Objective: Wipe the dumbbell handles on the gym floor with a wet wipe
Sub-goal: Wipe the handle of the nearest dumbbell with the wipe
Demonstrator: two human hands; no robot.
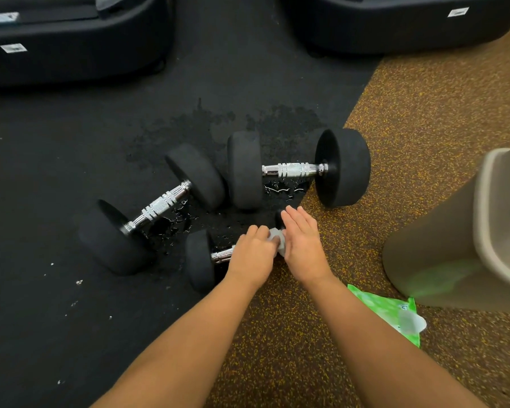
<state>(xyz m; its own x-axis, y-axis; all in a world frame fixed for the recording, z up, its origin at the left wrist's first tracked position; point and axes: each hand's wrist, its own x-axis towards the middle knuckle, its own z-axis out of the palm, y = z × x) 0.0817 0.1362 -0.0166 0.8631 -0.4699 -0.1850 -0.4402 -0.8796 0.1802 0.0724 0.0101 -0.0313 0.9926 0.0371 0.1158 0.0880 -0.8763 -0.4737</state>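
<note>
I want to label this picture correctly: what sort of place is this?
Most likely a gym. Three dumbbells lie on black rubber flooring beside speckled brown rubber flooring, and dark padded equipment stands behind.

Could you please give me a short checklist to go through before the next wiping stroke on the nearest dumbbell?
1. Wipe in hand: ok. The wet wipe sits bunched between the left hand and the right hand.
2. Wipe on the handle: cannot tell. The hands hide most of the nearest dumbbell's handle.
3. Dumbbell steadied: cannot tell. The right hand lies flat over its far end, but the contact is hidden.
4. Floor dry: not ok. Water droplets lie under the far dumbbell.
5. Spare wipes nearby: ok. The green wipe packet lies beside the right forearm.
6. Bin nearby: ok. The beige bin stands to the right.
</note>
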